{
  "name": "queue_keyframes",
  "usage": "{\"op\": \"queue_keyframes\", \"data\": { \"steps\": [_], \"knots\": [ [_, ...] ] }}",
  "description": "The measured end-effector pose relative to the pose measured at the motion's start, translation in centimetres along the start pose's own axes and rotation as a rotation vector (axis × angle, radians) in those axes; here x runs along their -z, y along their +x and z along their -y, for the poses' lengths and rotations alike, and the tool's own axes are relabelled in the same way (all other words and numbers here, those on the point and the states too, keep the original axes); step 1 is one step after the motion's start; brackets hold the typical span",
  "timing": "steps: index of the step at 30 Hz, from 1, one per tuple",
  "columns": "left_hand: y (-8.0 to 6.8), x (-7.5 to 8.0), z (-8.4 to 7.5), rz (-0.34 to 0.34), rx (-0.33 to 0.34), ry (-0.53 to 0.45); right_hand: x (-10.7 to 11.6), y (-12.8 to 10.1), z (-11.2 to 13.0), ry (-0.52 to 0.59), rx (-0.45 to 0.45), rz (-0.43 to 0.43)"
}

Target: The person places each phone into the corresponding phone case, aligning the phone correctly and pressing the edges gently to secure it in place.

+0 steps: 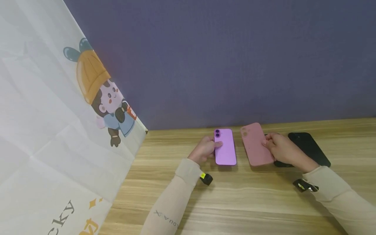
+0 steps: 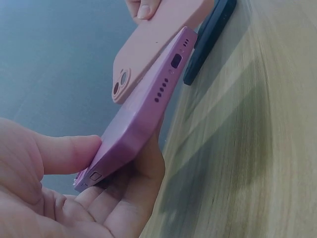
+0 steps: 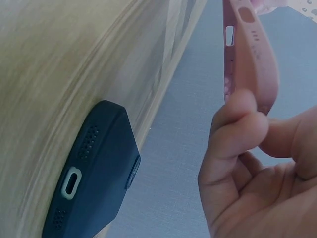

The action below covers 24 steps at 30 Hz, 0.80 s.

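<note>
Purple phone, pink case

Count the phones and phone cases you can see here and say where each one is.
3: a purple phone in the left hand, a pink case in the right hand, and a black case on the table behind that hand, partly hidden.

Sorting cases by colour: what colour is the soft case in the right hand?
Dusty pink soft phone case, pinched by the right hand; clearest in the head view.
</note>
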<state>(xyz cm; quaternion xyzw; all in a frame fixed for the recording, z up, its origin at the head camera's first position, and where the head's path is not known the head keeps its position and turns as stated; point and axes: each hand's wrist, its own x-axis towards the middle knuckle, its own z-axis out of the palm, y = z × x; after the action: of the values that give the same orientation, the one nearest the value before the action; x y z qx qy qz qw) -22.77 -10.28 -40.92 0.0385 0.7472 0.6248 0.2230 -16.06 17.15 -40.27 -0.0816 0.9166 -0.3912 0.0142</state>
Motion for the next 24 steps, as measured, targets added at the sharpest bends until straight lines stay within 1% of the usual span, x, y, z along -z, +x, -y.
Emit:
{"op": "queue_keyframes", "data": {
  "steps": [10,18,24],
  "knots": [
    [0.31,-0.05,0.15,-0.011,0.011,-0.003,-0.14,0.13,-0.12,0.004,-0.003,-0.007],
    [0.13,-0.23,0.29,0.021,-0.022,-0.008,-0.24,-0.04,-0.05,-0.002,0.005,-0.039],
    [0.01,-0.39,0.23,0.012,-0.032,0.002,-0.11,-0.14,0.2,0.004,0.0,-0.036]
  ]
}}
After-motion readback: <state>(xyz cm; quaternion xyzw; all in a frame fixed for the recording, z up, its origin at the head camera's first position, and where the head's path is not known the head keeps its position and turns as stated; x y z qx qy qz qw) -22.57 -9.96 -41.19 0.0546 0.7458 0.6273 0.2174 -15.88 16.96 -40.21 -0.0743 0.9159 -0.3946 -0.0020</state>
